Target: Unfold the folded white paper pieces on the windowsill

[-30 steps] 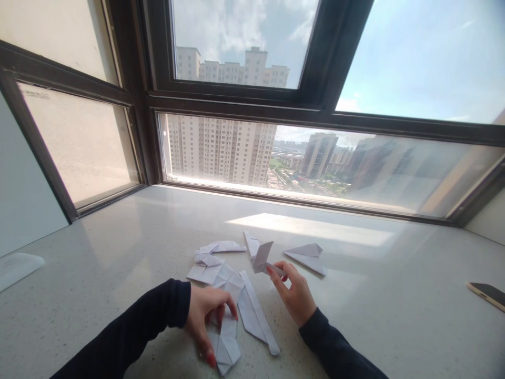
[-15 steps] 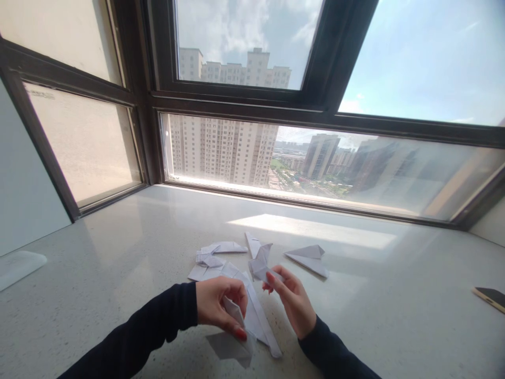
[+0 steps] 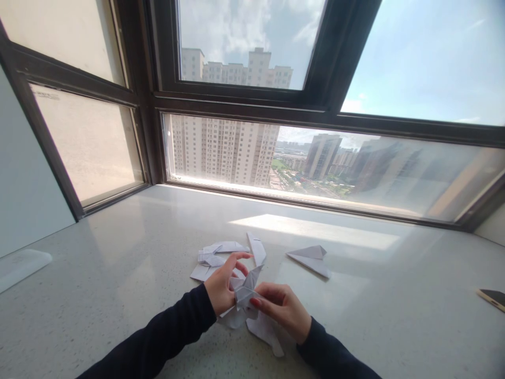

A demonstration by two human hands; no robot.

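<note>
Paper (image 3: 243, 297): white folded piece with a raised flap, above the counter (image 3: 374, 326), in front of the left hand (image 3: 221, 287).
Right hand (image 3: 287, 308): thumb and fingers pinched together on the piece's right side.
Left hand: index finger stretched out, the others loosely curved; the piece hides part of them, so I cannot tell what they grip.
Sheets (image 3: 201, 271): folded, white, lying beyond the left hand.
Strip (image 3: 258, 250): flat, just past its fingertips.
Pointed fold (image 3: 310, 259): apart, off to the right.
</note>
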